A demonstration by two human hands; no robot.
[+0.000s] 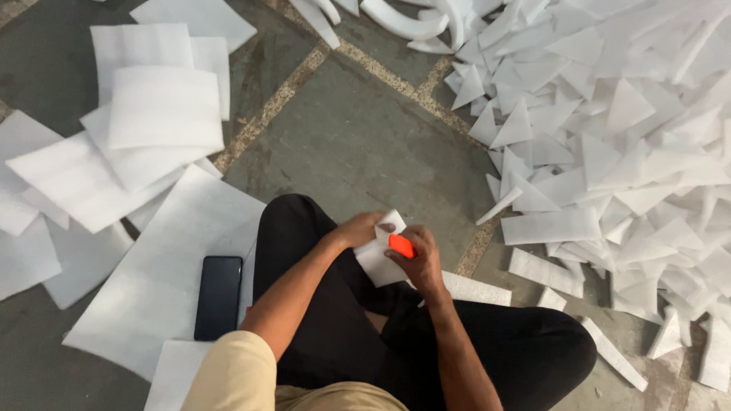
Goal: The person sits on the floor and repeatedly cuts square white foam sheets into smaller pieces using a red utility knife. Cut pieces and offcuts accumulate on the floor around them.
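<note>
I sit cross-legged on a stone floor in black trousers. My left hand (359, 228) grips the near edge of a small white foam sheet piece (378, 262) held over my knee. My right hand (417, 257) is closed around a bright orange tool (401, 245), likely a cutter, pressed against that foam piece. The tool's tip is hidden by my fingers.
A big heap of white foam triangles (601, 144) covers the floor at the right. Larger white foam sheets (152, 129) lie stacked at the left. A black phone (218, 297) rests on one sheet beside my left leg. A foam strip (476, 289) lies by my right knee.
</note>
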